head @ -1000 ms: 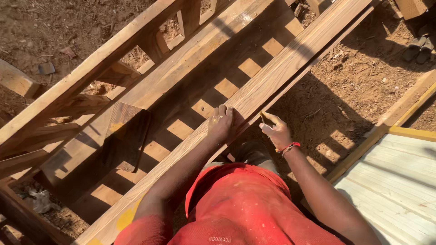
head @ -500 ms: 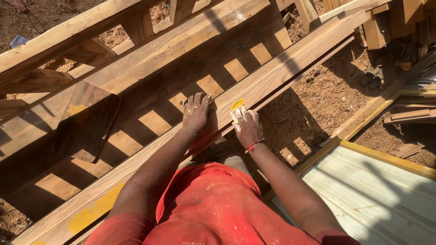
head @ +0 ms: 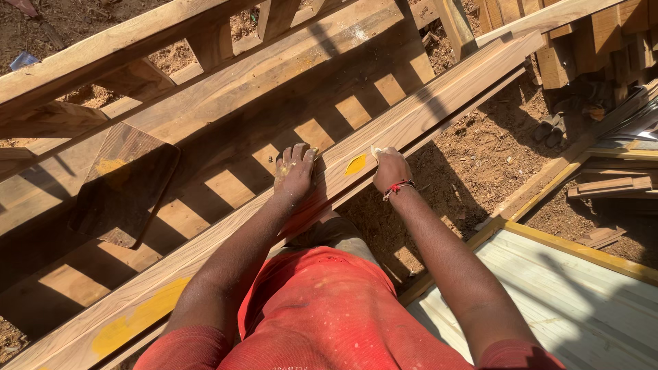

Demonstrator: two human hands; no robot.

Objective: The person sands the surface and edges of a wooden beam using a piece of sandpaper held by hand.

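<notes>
On the long plank (head: 425, 109), the right hand (head: 389, 168) is sliding up past a fresh yellow putty patch (head: 356, 164), closed on a small scraper barely showing, while the left hand (head: 295, 171) is pressing flat, open, beside it.

The long plank (head: 425, 113) is bare wood, planed smooth and matt, with a clear straight grain and a smear of yellow filler (head: 356, 164) that looks pasty and dull. The frame (head: 137, 48) behind it is rougher, unfinished timber. The ground (head: 480, 157) is loose, crumbly dirt. The shirt (head: 329, 315) is soft red cloth, dust-speckled. The wristband (head: 397, 186) is woven thread.
</notes>
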